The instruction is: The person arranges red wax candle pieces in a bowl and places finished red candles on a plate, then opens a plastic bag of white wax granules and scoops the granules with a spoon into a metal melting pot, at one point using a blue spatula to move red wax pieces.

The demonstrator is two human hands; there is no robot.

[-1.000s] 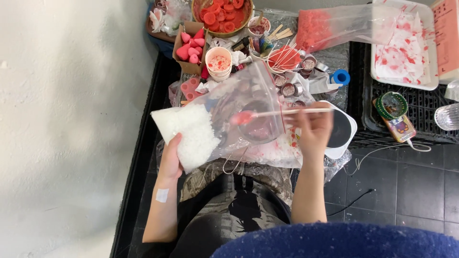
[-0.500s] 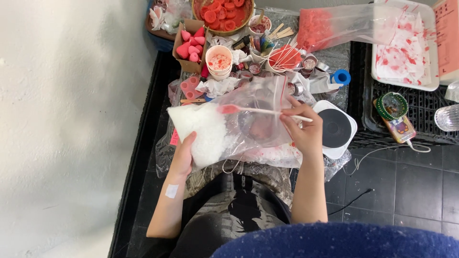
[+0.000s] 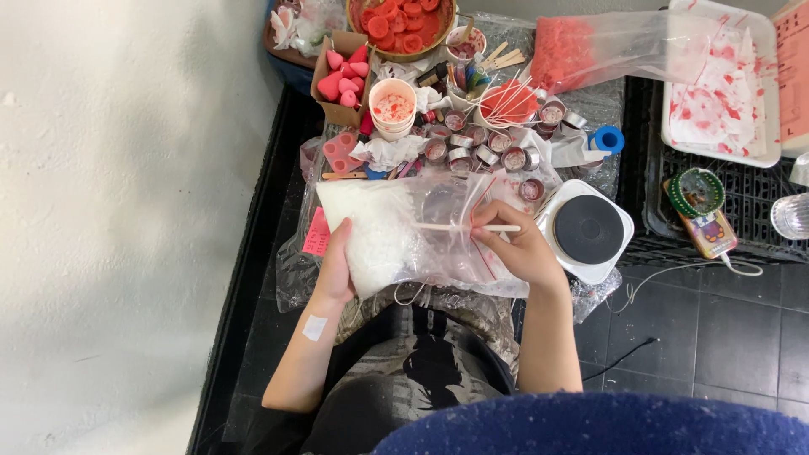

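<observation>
A clear plastic bag [image 3: 421,236] with white granules in its left half lies across my lap. My left hand [image 3: 335,265] grips the bag's left end from below. My right hand [image 3: 514,248] holds a thin wooden stick [image 3: 468,227] that points left into the bag's open mouth, its tip among the granules. The bag's right edge is bunched under my right hand.
A small white hot plate [image 3: 588,229] with a black disc sits right of my hand. Behind the bag are several small metal cups [image 3: 480,152], a paper cup [image 3: 393,108], a bowl of red pieces [image 3: 403,24], pink cones [image 3: 341,77], a white tray [image 3: 725,84].
The bag has come down from tilted and raised to lying flatter on my lap. My right hand moved left and down, pushing the stick into the bag.
</observation>
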